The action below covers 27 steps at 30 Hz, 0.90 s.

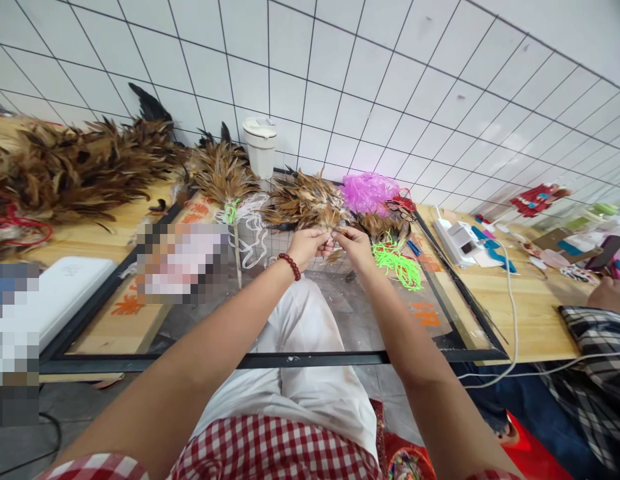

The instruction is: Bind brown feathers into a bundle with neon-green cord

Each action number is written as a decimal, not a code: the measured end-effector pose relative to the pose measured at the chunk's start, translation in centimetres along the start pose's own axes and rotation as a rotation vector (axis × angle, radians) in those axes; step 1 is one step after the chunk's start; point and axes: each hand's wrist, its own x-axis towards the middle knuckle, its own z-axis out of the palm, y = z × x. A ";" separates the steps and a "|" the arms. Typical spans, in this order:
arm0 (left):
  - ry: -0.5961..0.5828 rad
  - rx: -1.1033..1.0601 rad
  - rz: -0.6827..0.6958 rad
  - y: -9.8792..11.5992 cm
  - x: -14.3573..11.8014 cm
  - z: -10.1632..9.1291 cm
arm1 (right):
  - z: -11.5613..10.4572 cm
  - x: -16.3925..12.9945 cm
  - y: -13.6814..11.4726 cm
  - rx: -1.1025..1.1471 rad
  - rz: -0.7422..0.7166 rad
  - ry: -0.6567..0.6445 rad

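Note:
My left hand [310, 247], with a beaded bracelet [290, 265] on its wrist, is closed in a pinch. Close beside it my right hand [354, 244] pinches too, and the fingertips of both nearly meet around a small pale-brown feather, partly hidden by the fingers. Just beyond them lies a pile of brown feathers [305, 200]. Left of that, a feather bundle [225, 170] on a thin stick [237, 257] is tied with green string, with white strings [255, 230] beside it. Bright green strings [397, 261] lie to the right of my right hand.
A black-framed glass panel [300, 360] spans the wooden table. A white cup [261, 143] and purple plastic [370, 192] stand behind. More feathers [80, 167] lie left, near a white box [80, 283]. A power strip [460, 240] with cables and a person's plaid sleeve [595, 340] are right.

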 end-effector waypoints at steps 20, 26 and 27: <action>0.276 -0.163 0.209 -0.5 1.7 -0.8 | -0.7 -0.1 0.3 -0.566 -0.111 0.050; 0.216 -0.096 0.134 -0.3 0.9 -0.2 | 0.0 0.1 -0.7 0.241 0.205 0.015; 0.201 -0.079 0.111 -0.3 0.8 -0.1 | 0.1 0.0 -0.9 0.296 0.233 -0.003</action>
